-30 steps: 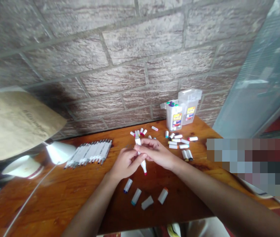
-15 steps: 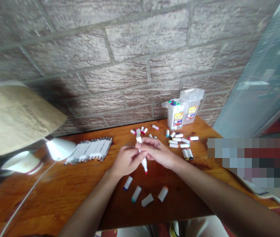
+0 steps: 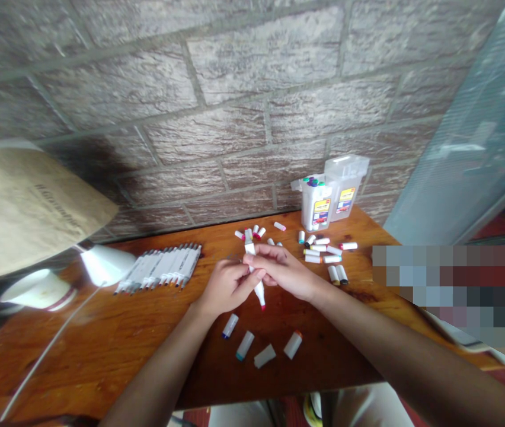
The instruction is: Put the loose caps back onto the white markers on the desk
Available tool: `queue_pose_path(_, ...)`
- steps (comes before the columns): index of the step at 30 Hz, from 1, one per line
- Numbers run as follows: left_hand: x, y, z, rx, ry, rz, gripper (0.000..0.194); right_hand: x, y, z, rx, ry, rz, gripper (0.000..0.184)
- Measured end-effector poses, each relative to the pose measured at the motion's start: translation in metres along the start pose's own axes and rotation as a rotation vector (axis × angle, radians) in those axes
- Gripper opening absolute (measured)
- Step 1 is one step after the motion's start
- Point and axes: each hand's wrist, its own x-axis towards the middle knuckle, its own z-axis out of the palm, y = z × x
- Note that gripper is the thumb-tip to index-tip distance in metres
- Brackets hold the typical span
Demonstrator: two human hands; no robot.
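Your brown wooden table carries a slanted row of markers at ten o'clock, a white cone and cup at nine, pink-ended caps at twelve, clear cases at one, scattered caps at two, and four loose caps nearest you at six.

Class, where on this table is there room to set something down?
Bare tabletop lies between the marker row and left forearm. Crowded: loose caps behind and right of the held marker; four more on its near side.
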Motion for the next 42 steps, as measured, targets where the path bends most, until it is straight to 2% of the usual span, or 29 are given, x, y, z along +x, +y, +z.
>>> queue_pose_path(4,0.0008,0.0019,-0.0003,-0.036,0.020,0.016,0.054,-0.0004,-0.0011,0.0004,-0.001,-0.013,0.002,0.045)
queue_pose_path(8,-0.0002,0.0015,-0.0002,0.022,0.015,0.015,0.056,-0.0008,-0.0026,0.0000,-0.017,-0.023,0.006,0.046)
queue_pose_path(14,-0.0017,-0.0011,0.0006,0.108,0.026,0.101,0.054,0.0005,-0.0023,-0.0022,-0.038,-0.023,0.017,0.047)
queue_pose_path(20,-0.0005,-0.0018,0.0019,0.113,0.029,0.122,0.057,0.0022,-0.0022,-0.0031,-0.068,-0.012,0.030,0.054)
queue_pose_path(32,-0.0008,-0.0018,0.0010,0.107,-0.034,0.092,0.056,0.0014,-0.0009,-0.0068,-0.187,-0.012,-0.004,0.053)
queue_pose_path(42,0.0001,0.0001,-0.0003,0.098,-0.007,0.123,0.052,0.0008,-0.0004,-0.0059,-0.139,-0.035,0.009,0.052)
